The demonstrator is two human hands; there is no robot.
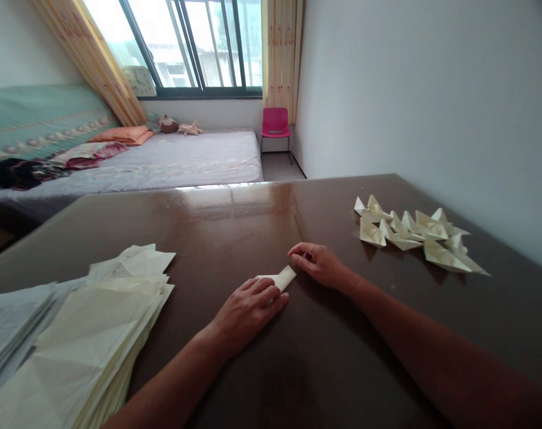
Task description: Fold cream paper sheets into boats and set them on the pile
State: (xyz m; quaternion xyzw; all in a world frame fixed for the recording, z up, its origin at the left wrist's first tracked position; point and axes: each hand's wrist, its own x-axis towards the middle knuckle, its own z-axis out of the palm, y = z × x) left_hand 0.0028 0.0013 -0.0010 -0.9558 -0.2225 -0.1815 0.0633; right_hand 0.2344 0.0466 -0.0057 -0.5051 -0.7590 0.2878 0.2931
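Note:
A small piece of folded cream paper [286, 277] lies on the brown table in the middle of the view. My left hand [248, 307] holds it down, with the fingers over its left part and the thumb along its near side. Those fingers hide some of the paper. Just past the paper's right end is my right hand [318, 262], its fingers loosely bent and a gap showing between thumb and forefinger. I see nothing in it.
A stack of creased cream paper sheets [87, 333] covers the table's left side, beside greyish sheets [12, 322]. Several folded paper boats [405, 229] stand together at the right. Beyond the glossy table [235, 232] are a bed [199, 155] and a pink chair [275, 123].

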